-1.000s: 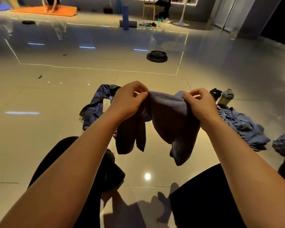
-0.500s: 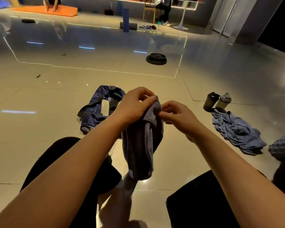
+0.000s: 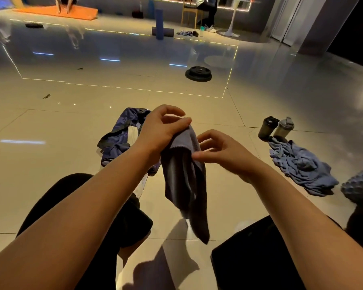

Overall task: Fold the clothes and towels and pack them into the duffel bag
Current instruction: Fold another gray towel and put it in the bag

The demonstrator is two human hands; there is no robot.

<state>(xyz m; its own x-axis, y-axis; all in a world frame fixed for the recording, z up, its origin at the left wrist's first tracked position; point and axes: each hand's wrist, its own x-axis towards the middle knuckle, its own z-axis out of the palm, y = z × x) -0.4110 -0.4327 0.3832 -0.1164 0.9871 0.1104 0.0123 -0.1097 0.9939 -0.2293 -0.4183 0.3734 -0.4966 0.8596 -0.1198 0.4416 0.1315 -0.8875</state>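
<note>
Currently the grey towel [image 3: 184,181] is gripped at its top edge by the left hand [image 3: 161,130] at frame centre, long axis hanging vertically; the right hand [image 3: 222,153], loosely pinching its right edge, is nearer the free fold; the duffel bag [image 3: 122,137] lies just behind-left

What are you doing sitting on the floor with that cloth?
A person sits on the floor folding a grey towel. The left hand pinches its top so it hangs doubled over; the right hand touches its edge. The duffel bag lies just ahead, and a crumpled blue garment waits on the right.
</note>
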